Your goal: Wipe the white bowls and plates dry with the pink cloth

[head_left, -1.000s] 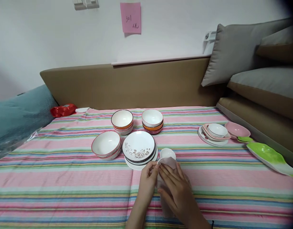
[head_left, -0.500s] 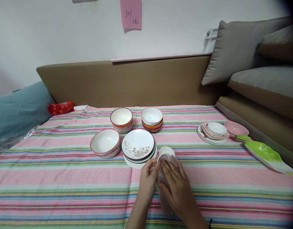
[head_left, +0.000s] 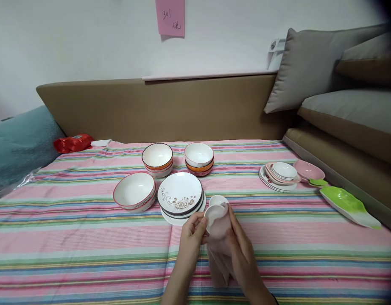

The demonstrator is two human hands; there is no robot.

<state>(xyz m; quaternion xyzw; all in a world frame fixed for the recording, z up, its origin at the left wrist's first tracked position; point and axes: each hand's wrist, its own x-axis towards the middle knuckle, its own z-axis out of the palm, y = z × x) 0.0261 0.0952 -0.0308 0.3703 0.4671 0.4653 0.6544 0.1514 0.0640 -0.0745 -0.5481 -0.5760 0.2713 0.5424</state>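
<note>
Left grip (head_left: 192, 233): one, thumb and fingers pinching the small white bowl's (head_left: 211, 215) rim. Right grip (head_left: 241, 250): one, half curled, pressing the greyish-pink cloth (head_left: 219, 233) over that bowl's right side. Step, I judge: wiping; next calls for turning the bowl steadily. Hidden: its covered side (some fingertips too). Just beyond both grips: second white bowl (head_left: 217, 199), partly blocked.

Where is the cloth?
Head view, lower centre: the cloth is in the right hand, partly over the small bowl the left hand holds.
</note>
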